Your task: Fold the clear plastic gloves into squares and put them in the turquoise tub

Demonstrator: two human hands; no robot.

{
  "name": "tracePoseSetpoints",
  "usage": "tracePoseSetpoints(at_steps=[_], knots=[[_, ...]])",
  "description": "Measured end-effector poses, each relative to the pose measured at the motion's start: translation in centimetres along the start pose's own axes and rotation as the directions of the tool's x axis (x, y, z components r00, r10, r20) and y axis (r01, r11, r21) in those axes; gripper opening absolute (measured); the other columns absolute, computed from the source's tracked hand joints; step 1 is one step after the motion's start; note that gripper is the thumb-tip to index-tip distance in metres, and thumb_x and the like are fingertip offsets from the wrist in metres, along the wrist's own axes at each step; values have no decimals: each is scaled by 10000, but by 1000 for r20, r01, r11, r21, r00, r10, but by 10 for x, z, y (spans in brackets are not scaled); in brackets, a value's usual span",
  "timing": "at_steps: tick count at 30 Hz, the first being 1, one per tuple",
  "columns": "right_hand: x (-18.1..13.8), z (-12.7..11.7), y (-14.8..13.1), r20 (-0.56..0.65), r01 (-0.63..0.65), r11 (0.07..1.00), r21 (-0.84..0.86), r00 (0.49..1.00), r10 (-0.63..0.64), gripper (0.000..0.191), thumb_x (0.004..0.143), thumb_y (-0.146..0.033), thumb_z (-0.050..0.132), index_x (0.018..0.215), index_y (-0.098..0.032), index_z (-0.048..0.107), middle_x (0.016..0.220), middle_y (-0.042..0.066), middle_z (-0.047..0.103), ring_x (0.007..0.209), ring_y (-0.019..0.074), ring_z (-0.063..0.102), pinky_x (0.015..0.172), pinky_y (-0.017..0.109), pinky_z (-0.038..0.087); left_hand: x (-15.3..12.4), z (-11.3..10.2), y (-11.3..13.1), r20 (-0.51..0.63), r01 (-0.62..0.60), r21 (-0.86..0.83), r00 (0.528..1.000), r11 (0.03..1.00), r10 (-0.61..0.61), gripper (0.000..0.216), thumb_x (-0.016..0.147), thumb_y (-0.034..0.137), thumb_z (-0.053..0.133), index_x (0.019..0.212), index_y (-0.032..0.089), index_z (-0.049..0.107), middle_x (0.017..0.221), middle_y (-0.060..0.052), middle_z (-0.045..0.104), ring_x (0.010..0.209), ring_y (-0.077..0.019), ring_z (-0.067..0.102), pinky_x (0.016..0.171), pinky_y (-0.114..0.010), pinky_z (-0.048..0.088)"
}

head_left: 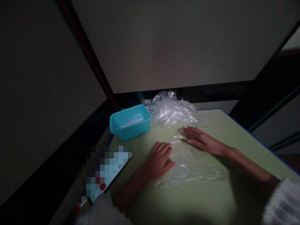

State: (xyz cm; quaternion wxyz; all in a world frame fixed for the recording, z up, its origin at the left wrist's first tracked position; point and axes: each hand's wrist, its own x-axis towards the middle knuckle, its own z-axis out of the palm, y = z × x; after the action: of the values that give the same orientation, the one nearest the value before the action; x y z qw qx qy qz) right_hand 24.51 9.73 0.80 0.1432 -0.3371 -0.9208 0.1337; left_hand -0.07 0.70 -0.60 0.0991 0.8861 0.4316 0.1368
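A clear plastic bag (194,170) lies flat on the pale green table (206,203). My left hand (158,161) rests palm down on the bag's left end, fingers stretched out. My right hand (202,140) lies flat on the bag's far edge, fingers extended to the left. Neither hand grips anything. White knitted sleeves cover both forearms near the bottom of the view.
A turquoise plastic tub (130,122) stands at the table's far left corner. A crumpled pile of clear plastic bags (170,111) lies beside it at the far edge. A blurred-out patch sits at the left edge. Walls close in behind; the room is dim.
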Motion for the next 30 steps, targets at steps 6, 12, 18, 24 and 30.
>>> tracePoseSetpoints(at_steps=[6,12,18,24,30], knots=[[-24,-15,-25,-7,88,975,206,996,-88,419,905,-431,393,1248,-230,523,1305,75,515,1233,271,426,1009,503,360,0,1,0,11,0,14,1000,1000,0,450,887,379,472,1257,129,419,1360,-135,419,1283,-238,317,1094,-459,176],[-19,-12,-20,-184,21,966,258,982,28,382,902,-468,386,927,-225,680,1059,73,669,1009,249,606,993,501,380,0,2,0,12,-2,22,1000,1000,1,443,896,381,459,1251,119,426,1360,-135,421,1281,-239,317,1097,-455,166],[5,14,7,-50,-159,983,88,985,164,691,860,-631,271,1237,-112,528,1383,204,391,1296,377,285,1005,606,258,1,2,1,10,3,40,1000,999,-3,434,892,373,470,1246,126,429,1359,-125,422,1276,-238,326,1095,-445,177],[9,27,9,-41,-134,988,82,990,138,599,879,-580,315,1270,-166,500,1333,142,478,1305,337,287,1034,583,217,1,3,1,2,-3,60,1000,998,3,452,890,371,479,1241,89,438,1352,-139,428,1268,-248,329,1096,-447,181],[9,26,13,-67,-141,986,93,987,148,606,868,-571,336,1224,-129,546,1345,175,452,1296,344,300,1021,558,269,1,6,0,-15,1,69,1000,998,0,448,893,379,473,1245,103,438,1351,-129,434,1266,-241,337,1092,-441,199]])
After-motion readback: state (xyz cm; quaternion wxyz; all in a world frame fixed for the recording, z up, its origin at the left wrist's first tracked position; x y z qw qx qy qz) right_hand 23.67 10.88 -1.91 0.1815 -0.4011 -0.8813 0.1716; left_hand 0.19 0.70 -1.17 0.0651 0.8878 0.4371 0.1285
